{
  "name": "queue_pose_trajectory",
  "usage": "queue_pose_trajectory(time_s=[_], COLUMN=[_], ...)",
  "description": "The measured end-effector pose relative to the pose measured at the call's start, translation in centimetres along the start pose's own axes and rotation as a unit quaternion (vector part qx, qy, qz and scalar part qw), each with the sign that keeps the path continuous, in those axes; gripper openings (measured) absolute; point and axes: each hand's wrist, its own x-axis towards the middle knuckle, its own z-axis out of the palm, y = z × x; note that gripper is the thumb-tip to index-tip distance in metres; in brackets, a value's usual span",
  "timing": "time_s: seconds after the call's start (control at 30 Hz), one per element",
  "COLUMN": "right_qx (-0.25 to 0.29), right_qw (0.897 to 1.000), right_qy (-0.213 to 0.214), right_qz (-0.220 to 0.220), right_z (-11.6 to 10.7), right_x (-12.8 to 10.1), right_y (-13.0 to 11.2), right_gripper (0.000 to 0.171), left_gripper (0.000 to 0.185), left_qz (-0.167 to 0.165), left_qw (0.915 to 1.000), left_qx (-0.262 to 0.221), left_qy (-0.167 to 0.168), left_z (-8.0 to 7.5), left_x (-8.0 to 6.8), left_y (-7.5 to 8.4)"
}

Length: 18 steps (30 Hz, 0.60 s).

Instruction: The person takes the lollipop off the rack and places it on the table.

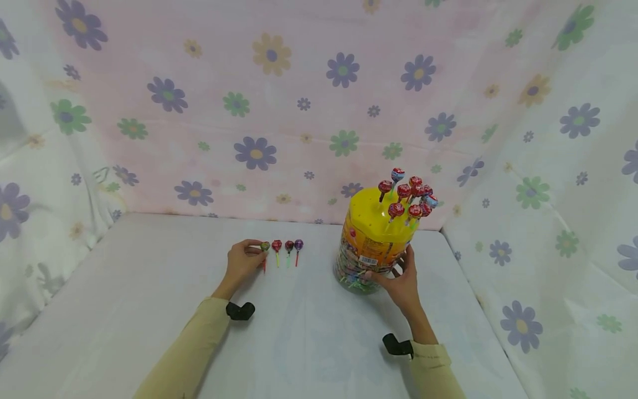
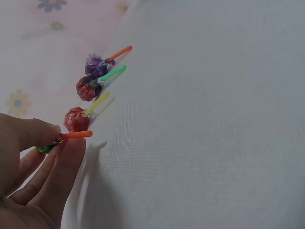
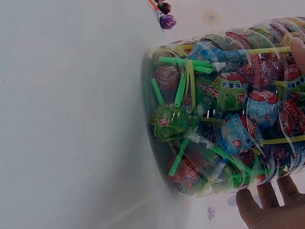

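Partly hidden green lollipop [image 2: 46, 149] in left grip [image 2: 33, 176]; right grip [image 1: 400, 282] around jar [image 1: 371, 244].

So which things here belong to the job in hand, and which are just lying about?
In hand:
- left hand pinching the green lollipop
- three more lollipops lying in a row beside it
- right hand holding the clear lollipop jar
- lollipops stuck in its yellow lid

Lying about:
- white table cloth
- flowered backdrop

A makeshift recording booth — flowered cloth [image 1: 309, 111] hung as walls around a cloth-covered table [image 1: 149, 288].
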Motion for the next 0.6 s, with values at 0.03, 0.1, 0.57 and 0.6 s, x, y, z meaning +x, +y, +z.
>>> queue_pose_trajectory(time_s=[0.03, 0.1, 0.57, 0.6], right_qx=[0.0, -0.001, 0.005, 0.005], right_qw=[1.0, 1.0, 1.0, 1.0], right_qy=[0.0, -0.001, -0.002, -0.002], right_qz=[0.0, 0.0, -0.009, -0.008], right_z=[0.0, 0.0, 0.0, 0.0], right_x=[0.0, 0.1, 0.2, 0.2], right_y=[0.0, 0.0, 0.3, 0.3], right_gripper=[0.112, 0.112, 0.109, 0.109], left_gripper=[0.033, 0.032, 0.029, 0.029], left_qz=[0.001, 0.006, 0.027, 0.029], left_qw=[1.0, 0.9999, 0.999, 0.9988], left_qx=[0.003, 0.008, 0.03, 0.031], left_qy=[0.001, 0.002, 0.021, 0.023], left_z=[0.1, 0.2, 0.9, 0.9], left_x=[0.2, 0.6, 1.9, 2.0], left_y=[0.0, -0.1, -0.6, -0.6])
